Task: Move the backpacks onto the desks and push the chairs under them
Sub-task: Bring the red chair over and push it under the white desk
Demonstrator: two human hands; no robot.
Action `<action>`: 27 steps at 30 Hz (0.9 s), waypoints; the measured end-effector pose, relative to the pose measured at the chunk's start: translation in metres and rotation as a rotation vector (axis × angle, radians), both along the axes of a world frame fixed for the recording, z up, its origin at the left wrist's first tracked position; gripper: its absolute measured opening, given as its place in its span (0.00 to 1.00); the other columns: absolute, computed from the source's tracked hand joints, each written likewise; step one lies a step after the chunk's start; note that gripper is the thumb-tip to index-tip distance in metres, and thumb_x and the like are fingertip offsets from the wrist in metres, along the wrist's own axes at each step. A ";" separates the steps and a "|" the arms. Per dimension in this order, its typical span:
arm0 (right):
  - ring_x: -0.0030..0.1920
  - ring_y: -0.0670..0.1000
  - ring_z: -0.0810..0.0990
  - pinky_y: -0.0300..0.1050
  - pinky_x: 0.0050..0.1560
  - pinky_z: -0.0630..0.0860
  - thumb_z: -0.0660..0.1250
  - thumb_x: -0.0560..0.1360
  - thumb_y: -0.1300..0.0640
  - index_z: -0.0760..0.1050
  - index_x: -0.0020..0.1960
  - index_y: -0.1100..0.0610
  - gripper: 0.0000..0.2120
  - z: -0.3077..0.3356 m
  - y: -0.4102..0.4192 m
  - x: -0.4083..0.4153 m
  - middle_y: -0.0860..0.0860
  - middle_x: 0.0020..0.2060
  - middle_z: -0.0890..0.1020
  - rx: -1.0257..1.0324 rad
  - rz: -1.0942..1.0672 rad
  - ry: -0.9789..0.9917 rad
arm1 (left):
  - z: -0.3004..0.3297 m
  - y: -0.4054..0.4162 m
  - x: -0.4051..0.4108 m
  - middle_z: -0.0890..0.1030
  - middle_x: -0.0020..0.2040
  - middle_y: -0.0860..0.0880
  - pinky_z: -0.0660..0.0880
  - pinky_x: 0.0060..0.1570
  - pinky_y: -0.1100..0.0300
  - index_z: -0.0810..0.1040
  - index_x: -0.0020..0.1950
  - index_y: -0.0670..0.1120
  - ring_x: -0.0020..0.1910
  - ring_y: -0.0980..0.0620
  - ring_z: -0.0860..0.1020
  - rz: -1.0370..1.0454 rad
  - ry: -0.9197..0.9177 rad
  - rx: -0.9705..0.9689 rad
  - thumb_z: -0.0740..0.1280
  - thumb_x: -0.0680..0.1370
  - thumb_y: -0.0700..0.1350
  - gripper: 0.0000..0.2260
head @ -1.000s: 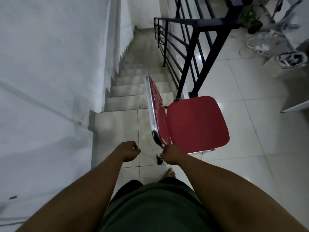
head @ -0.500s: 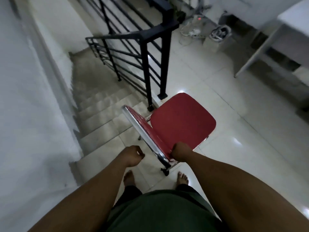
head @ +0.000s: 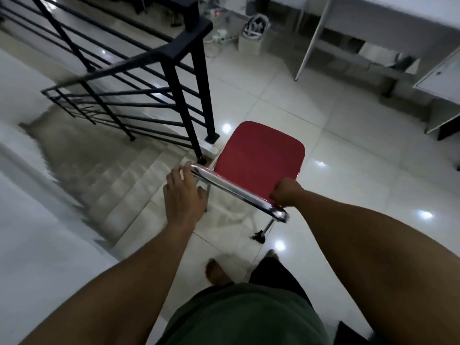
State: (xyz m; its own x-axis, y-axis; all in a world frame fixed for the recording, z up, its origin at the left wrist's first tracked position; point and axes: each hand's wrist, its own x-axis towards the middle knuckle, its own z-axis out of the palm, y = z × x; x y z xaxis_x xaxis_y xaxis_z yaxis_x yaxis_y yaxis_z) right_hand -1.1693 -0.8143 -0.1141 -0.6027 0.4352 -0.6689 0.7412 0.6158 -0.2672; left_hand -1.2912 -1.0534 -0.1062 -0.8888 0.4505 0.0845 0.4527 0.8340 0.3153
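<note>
one view only, head cam looking down. red chair point(head: 258, 160) stands on the white tiled floor point(head: 348, 185), seat facing away from the person, chrome backrest rail point(head: 231, 188) nearest them. chair sits just beside the foot of the black stair railing point(head: 184, 78), at the top of the stairs point(head: 119, 185) that drop away to the left. right hand point(head: 286, 192) is a closed fist wrapped round the backrest rail near its right end, clamped on the chair. left hand point(head: 184, 195) is flat, fingers straight and spread, fingertips touching the left end of the same rail; not curled round it. hands well apart, one at each end of the backrest. one chair leg with a black foot point(head: 258, 236) shows below the rail, near the person's bare feet point(head: 216, 270). white table point(head: 373, 28) stands at top right, well apart from the chair, with open floor between. second white table edge point(head: 443, 78) at the far right. small white bin point(head: 251, 38) with cables sits on the floor near the table's left leg. picture is motion-blurred on the left side, stairs detail is soft. person's green shirt point(head: 244, 317) fills the bottom centre.
</note>
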 end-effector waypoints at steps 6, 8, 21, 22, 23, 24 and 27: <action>0.39 0.57 0.79 0.50 0.41 0.77 0.66 0.77 0.55 0.80 0.44 0.62 0.11 0.025 -0.039 -0.044 0.58 0.39 0.81 -0.155 -0.259 0.284 | 0.017 0.046 -0.005 0.77 0.59 0.48 0.61 0.62 0.45 0.74 0.59 0.52 0.62 0.45 0.70 -0.403 0.046 -0.366 0.67 0.70 0.50 0.17; 0.35 0.54 0.78 0.45 0.35 0.72 0.64 0.76 0.56 0.78 0.39 0.59 0.10 0.022 -0.055 -0.039 0.55 0.35 0.80 -0.089 -0.241 0.278 | 0.016 0.057 -0.006 0.75 0.60 0.48 0.57 0.62 0.44 0.74 0.59 0.53 0.63 0.44 0.68 -0.379 -0.061 -0.427 0.67 0.69 0.49 0.18; 0.29 0.48 0.78 0.37 0.28 0.67 0.61 0.65 0.48 0.76 0.36 0.51 0.08 0.010 -0.071 -0.036 0.45 0.30 0.79 0.058 -0.387 0.361 | 0.018 0.072 -0.029 0.70 0.64 0.44 0.60 0.65 0.41 0.69 0.65 0.52 0.65 0.41 0.65 -0.540 -0.141 -0.699 0.67 0.70 0.50 0.24; 0.29 0.47 0.78 0.36 0.27 0.67 0.62 0.65 0.48 0.76 0.35 0.51 0.08 0.011 -0.071 -0.036 0.45 0.29 0.79 0.056 -0.410 0.358 | 0.019 0.075 -0.035 0.70 0.64 0.44 0.61 0.66 0.42 0.69 0.66 0.52 0.65 0.41 0.65 -0.615 -0.148 -0.738 0.67 0.70 0.51 0.25; 0.28 0.47 0.78 0.36 0.27 0.67 0.62 0.66 0.48 0.75 0.35 0.51 0.07 0.011 -0.072 -0.035 0.45 0.29 0.79 0.057 -0.434 0.355 | 0.018 0.077 -0.042 0.70 0.64 0.44 0.63 0.65 0.43 0.69 0.66 0.53 0.65 0.41 0.66 -0.698 -0.161 -0.761 0.67 0.70 0.51 0.25; 0.28 0.47 0.77 0.37 0.27 0.67 0.62 0.66 0.48 0.75 0.35 0.51 0.08 0.012 -0.074 -0.033 0.46 0.28 0.78 0.076 -0.474 0.354 | 0.018 0.080 -0.049 0.70 0.63 0.45 0.66 0.64 0.45 0.70 0.65 0.53 0.64 0.42 0.67 -0.792 -0.185 -0.764 0.67 0.69 0.51 0.24; 0.28 0.47 0.74 0.38 0.28 0.63 0.60 0.67 0.45 0.73 0.34 0.51 0.10 0.012 -0.082 -0.029 0.46 0.28 0.75 0.243 -0.491 0.357 | 0.014 0.082 -0.062 0.75 0.56 0.47 0.72 0.49 0.53 0.73 0.56 0.51 0.53 0.47 0.74 -0.971 -0.314 -0.696 0.69 0.69 0.49 0.17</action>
